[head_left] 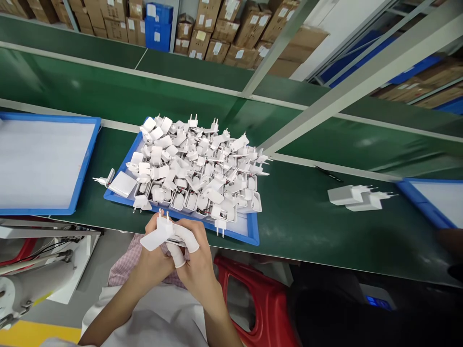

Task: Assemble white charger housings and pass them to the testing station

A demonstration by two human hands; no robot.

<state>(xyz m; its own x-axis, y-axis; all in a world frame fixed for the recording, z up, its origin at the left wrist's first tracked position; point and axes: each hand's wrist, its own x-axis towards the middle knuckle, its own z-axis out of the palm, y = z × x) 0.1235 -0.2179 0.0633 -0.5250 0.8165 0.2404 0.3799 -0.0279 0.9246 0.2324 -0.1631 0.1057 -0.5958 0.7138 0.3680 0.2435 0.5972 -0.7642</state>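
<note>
Close to my body, at the bench's front edge, both hands grip a white plug adapter (161, 233) whose two pins point up and away from me. My left hand (154, 262) is closed around its left side, fingers mostly hidden behind it. White finger covers show on my right hand (198, 262), which is closed on the right side of the piece. Just beyond lies a blue-rimmed tray (249, 230) heaped with white adapter housings and plug tops (195, 168), several with open casings. One adapter (121, 184) rests across the tray's left edge.
A blue-framed tray with a white lining (39, 164) lies left; another tray (430, 202) is at the right edge. Two white adapters (354, 196) and a dark pen-like item (329, 174) lie on the green bench (296, 226). A red stool (267, 294) stands below; a slanted metal post (347, 86) crosses the right.
</note>
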